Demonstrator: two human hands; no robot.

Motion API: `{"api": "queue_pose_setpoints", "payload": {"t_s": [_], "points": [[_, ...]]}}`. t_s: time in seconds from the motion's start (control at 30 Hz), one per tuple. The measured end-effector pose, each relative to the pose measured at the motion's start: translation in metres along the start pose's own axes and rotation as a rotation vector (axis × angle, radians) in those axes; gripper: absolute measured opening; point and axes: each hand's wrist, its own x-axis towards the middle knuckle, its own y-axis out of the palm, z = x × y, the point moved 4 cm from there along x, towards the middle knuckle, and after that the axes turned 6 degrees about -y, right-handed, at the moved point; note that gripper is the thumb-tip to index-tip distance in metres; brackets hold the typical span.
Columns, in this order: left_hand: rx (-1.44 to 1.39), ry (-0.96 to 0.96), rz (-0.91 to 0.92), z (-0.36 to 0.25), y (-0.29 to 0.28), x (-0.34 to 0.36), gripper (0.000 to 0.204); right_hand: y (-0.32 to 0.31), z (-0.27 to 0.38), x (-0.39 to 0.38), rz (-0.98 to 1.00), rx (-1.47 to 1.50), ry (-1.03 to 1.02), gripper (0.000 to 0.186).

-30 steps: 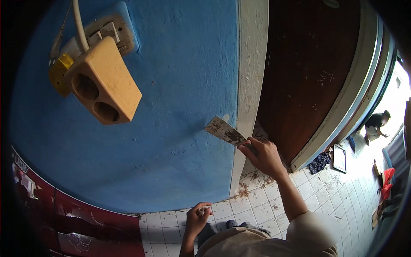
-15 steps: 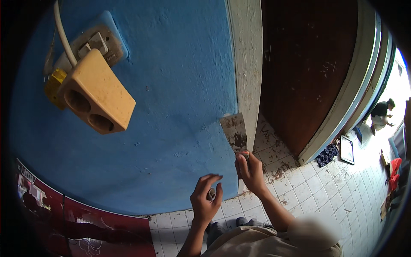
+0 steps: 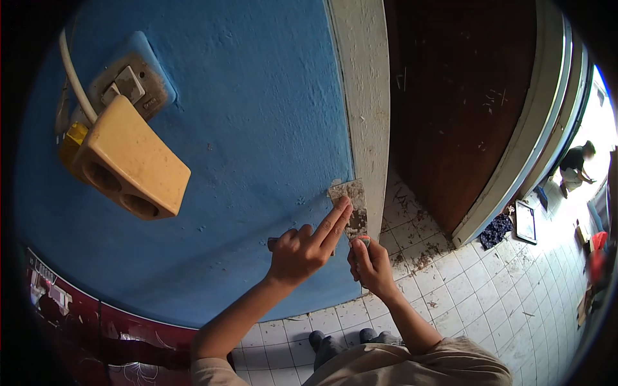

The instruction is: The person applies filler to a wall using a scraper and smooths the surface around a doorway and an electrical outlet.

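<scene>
My right hand (image 3: 373, 267) is closed round the handle of a metal scraper, whose dirt-streaked blade (image 3: 354, 217) lies against the blue wall (image 3: 244, 161) beside a rough white door frame (image 3: 364, 96). My left hand (image 3: 302, 254) has two fingers stretched onto the blade, their tips near its upper part; the other fingers are curled, with a small dark object poking out at the left, too hidden to name. A pale chipped patch of paint shows at the blade's top edge.
A yellow socket block (image 3: 138, 154) hangs beside a switch (image 3: 129, 83). A red glossy cabinet (image 3: 122, 354) stands lower left. Right are a brown door (image 3: 457, 109), debris on floor tiles (image 3: 476, 289), dark cloth (image 3: 496, 228), a framed panel (image 3: 526, 222) and a crouching person (image 3: 571, 167).
The scraper has swung from a slanted angle to upright against the wall by the frame. My left hand has risen from low down and laid two fingers on the blade.
</scene>
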Motion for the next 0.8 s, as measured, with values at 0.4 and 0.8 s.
{"api": "queue_pose_setpoints", "payload": {"t_s": [0.4,0.8], "points": [[0.181,0.075,-0.092,0.016,-0.026,0.047,0.038,0.017,0.037,0.027,-0.048,0.177,-0.088,0.030],[0.079,0.088,0.013,-0.009,-0.003,0.008,0.038,-0.007,0.004,-0.005,0.302,0.372,-0.005,0.038]]}}
